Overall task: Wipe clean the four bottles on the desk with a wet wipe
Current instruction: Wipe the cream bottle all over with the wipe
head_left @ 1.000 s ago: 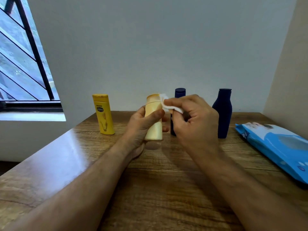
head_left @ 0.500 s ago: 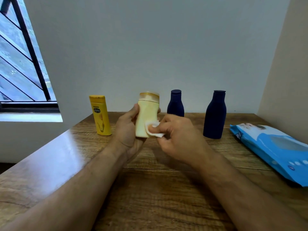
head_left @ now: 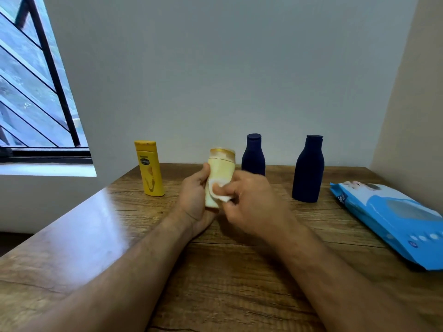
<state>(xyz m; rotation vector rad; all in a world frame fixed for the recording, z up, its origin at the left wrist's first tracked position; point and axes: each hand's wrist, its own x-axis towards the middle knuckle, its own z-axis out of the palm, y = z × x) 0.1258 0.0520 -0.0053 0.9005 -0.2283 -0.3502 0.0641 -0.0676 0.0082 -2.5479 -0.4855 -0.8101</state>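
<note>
Gripping the pale yellow bottle [head_left: 221,174] upright above mid-desk, the left hand [head_left: 195,200] steadies it while the right hand [head_left: 251,204] pinches a wet wipe [head_left: 219,194] against its lower front. Open wooden desk [head_left: 227,271] spreads toward six o'clock. Yellow bottle [head_left: 149,168] stands at ten o'clock, two navy bottles [head_left: 308,168] at one, wipes pack [head_left: 393,221] at three.

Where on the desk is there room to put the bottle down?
Bare wood lies between the yellow bottle and the small navy bottle, under the held cream bottle. The near-left desk by the window is also bare. It is crowded on the right, between the tall navy bottle and the wipes pack.
</note>
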